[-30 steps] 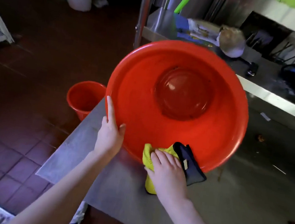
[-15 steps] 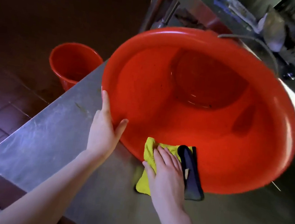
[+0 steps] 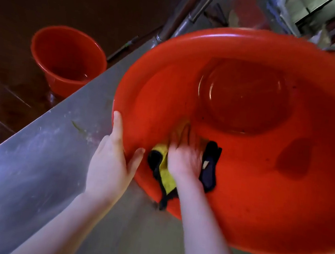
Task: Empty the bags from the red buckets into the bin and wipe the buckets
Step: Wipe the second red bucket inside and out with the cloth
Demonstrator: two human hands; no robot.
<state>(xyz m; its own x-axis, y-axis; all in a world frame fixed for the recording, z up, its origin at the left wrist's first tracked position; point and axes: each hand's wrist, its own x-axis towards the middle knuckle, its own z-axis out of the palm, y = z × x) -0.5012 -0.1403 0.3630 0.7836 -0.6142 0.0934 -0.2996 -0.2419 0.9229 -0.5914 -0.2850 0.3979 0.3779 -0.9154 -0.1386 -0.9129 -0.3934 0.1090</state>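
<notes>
Midway through wiping: clasps rim of tilted bucket [image 3: 258, 200] on table [image 3: 33, 163] with left hand [image 3: 110, 162], thumb inside, presses cloth [image 3: 166, 174] to its near inner wall with right hand [image 3: 186, 158], blurred fingers seemingly flat; no bags visible, floor bucket [image 3: 66, 56] likely yet to wipe.

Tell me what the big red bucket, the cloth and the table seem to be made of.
The big red bucket: most likely moulded plastic, smooth and glossy; light streaks shine on its rim.
The cloth: soft fabric, perhaps microfibre, yellow with dark edging, matte; it crumples under the right hand.
The table: looks like stainless steel, brushed; dull grey sheen with scuffs.
</notes>
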